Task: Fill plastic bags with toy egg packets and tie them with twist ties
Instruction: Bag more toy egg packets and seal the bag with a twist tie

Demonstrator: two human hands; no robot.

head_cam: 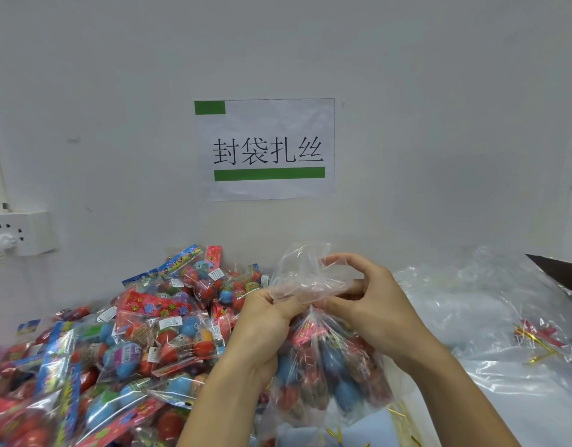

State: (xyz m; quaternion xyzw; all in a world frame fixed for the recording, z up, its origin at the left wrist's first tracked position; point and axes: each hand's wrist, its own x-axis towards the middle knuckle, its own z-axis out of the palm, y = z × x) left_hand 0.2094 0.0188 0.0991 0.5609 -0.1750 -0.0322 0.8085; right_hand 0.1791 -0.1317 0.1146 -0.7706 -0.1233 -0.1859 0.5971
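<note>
A clear plastic bag (333,372) filled with red and blue toy egg packets hangs in front of me, its neck gathered at the top. My left hand (265,317) pinches the neck from the left. My right hand (371,301) grips the neck from the right, fingers curled over the loose bag mouth (304,272) that flares above both hands. No twist tie is visible at the neck. A large heap of toy egg packets (126,343) covers the table to the left.
A pile of empty clear bags (491,304) lies at the right, with gold twist ties (536,343) on it. More gold ties (336,433) lie near the front edge. A wall with a paper sign (268,150) is close behind; a socket (20,233) sits left.
</note>
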